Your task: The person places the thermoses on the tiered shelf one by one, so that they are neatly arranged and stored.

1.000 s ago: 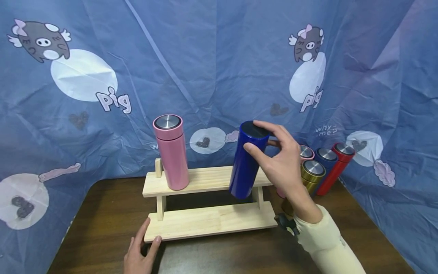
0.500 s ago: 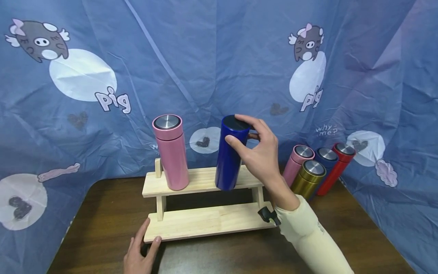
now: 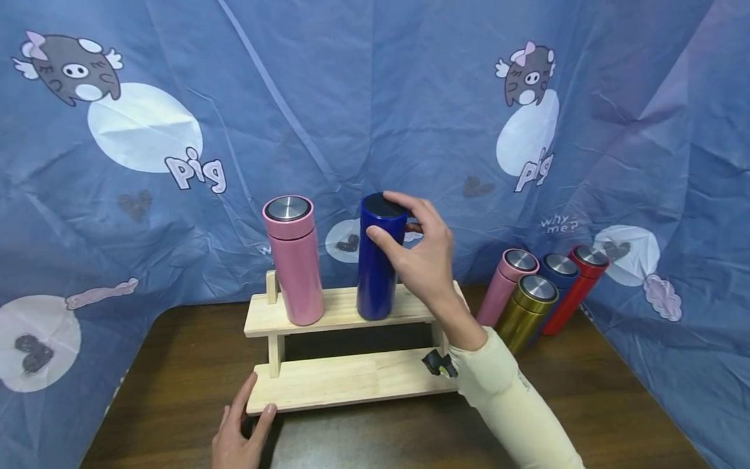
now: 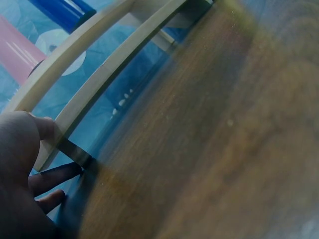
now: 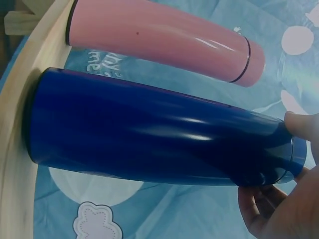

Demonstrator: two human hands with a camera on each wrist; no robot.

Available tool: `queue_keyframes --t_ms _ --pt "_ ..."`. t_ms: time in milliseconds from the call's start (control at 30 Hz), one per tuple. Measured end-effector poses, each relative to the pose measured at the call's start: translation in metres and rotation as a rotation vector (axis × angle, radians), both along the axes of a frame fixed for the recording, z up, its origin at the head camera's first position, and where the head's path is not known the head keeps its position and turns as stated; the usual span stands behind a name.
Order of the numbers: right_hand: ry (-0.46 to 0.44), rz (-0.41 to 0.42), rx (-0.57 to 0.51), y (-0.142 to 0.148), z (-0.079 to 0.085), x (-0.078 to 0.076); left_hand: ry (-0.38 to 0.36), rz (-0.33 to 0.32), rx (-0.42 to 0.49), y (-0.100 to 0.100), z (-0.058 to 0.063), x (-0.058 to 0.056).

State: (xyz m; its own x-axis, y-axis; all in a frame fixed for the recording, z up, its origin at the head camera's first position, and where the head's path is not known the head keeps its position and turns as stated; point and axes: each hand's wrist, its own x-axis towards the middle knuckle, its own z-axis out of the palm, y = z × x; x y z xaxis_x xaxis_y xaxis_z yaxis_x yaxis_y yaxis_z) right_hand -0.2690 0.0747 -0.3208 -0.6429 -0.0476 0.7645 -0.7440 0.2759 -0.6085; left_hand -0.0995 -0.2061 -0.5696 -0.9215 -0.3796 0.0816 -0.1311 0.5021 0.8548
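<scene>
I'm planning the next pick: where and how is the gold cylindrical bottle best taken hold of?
Probably around the upper body of the gold cylindrical bottle, the right hand, once free, coming from above and the near side: the pink cylindrical bottle, blue silver-topped cylindrical bottle and red cylindrical bottle crowd its far side, while its straight, round upper wall faces out.

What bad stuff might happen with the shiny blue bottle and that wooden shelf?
The blue bottle is tall and its base is close to the front edge of the upper plank, so it might topple if the right hand lets go too soon. Swung left, it could knock the pink bottle. And the left hand touches a lower corner of the wooden shelf, so a nudge there might wobble both bottles.
</scene>
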Motion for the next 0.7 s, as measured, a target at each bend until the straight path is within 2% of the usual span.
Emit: queue_keyframes --t_ms 333,467,700 --pt "-0.013 -0.007 -0.001 -0.008 -0.006 -0.008 -0.025 0.004 0.006 -0.001 0.002 0.0" --pt "0.007 -0.007 -0.001 -0.008 -0.008 -0.01 -0.012 -0.003 0.011 -0.001 0.003 0.0" --pt "0.003 0.029 0.035 -0.008 -0.014 -0.015 -0.026 -0.002 0.012 -0.001 0.002 -0.001"
